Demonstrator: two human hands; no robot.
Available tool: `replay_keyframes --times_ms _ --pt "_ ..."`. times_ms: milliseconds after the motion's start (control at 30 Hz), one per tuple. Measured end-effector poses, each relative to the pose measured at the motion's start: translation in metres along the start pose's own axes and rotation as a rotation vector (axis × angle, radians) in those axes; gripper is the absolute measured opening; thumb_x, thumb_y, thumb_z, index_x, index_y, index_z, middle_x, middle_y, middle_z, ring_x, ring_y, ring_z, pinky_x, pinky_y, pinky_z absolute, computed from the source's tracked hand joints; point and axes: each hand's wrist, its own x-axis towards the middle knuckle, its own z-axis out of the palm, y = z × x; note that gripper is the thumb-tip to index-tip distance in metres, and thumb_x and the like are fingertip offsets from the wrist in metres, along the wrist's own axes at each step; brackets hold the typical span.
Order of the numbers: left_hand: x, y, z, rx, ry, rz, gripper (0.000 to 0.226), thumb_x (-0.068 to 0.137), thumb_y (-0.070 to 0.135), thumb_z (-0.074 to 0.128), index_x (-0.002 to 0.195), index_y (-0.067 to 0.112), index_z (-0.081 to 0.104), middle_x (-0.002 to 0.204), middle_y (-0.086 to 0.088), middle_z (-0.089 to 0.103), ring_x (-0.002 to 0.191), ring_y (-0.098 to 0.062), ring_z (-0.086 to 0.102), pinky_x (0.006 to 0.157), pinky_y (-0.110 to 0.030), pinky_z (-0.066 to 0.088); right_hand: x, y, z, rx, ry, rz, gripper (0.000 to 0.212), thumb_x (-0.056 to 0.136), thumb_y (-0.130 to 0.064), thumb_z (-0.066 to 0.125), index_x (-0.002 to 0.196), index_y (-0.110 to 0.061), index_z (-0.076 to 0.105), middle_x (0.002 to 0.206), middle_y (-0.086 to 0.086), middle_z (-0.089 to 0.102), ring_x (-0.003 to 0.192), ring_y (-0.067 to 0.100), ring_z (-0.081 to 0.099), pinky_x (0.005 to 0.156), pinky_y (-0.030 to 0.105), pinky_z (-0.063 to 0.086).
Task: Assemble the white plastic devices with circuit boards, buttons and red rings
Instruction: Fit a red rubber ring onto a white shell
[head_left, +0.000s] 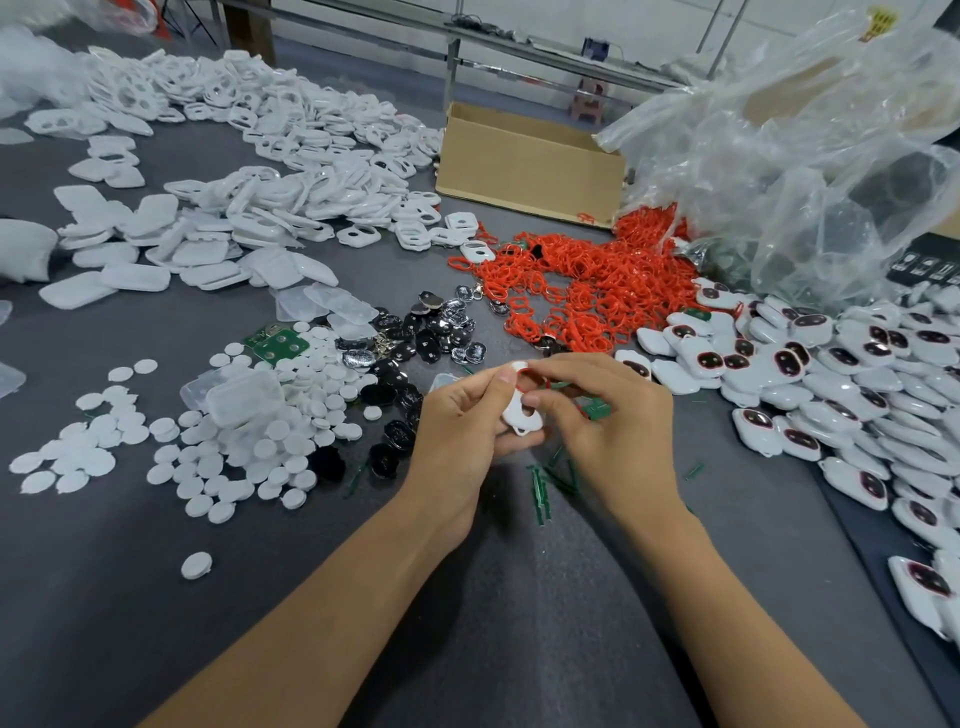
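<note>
Gripping a white shell (521, 413), the left hand (457, 426) meets the right hand (602, 415) pinching a red ring (529, 375).

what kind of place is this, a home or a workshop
Probably a small factory assembly workshop: heaps of white shells, a pile of red rings, and many finished devices stacked at the right.

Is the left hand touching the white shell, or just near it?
Touching. The head view shows the left hand with thumb and fingers curled around the white shell, no gap between them. The right hand pinches a red ring.
</note>
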Motion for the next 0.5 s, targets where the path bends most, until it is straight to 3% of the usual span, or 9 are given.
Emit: replay_keyframes --times_ms 133,333,500 --pt "0.0 0.001 0.001 -0.015 -0.009 -0.016 0.024 0.101 0.011 0.046 0.105 0.009 0.07 0.091 -0.01 0.074 0.078 -0.012 0.071 0.066 -0.025 0.059 -0.001 -0.002 0.002 0.086 0.014 0.112 0.027 0.076 -0.001 0.073 0.091 -0.023 0.075 0.085 -0.013 0.072 0.08 0.0 0.066 0.074 0.014 0.05" --pt "0.0 0.002 0.0 -0.054 -0.009 -0.018 0.026 0.102 0.011 0.044 0.105 0.005 0.069 0.087 -0.007 0.075 0.073 -0.012 0.072 0.061 -0.021 0.056 -0.007 -0.002 0.012 -0.116 0.073 -0.051 0.018 0.079 -0.003 0.067 0.094 -0.01 0.073 0.09 -0.003 0.072 0.082 0.006 0.064 0.078 0.014 0.048" --pt "0.0 0.003 0.0 -0.066 -0.013 -0.02 0.027 0.102 0.011 0.043 0.103 0.007 0.069 0.091 -0.01 0.075 0.079 -0.014 0.072 0.064 -0.023 0.057 -0.006 -0.001 0.013 -0.082 0.036 -0.002 0.016 0.082 -0.006 0.064 0.095 -0.013 0.071 0.091 -0.006 0.071 0.083 0.007 0.065 0.079 0.018 0.049"
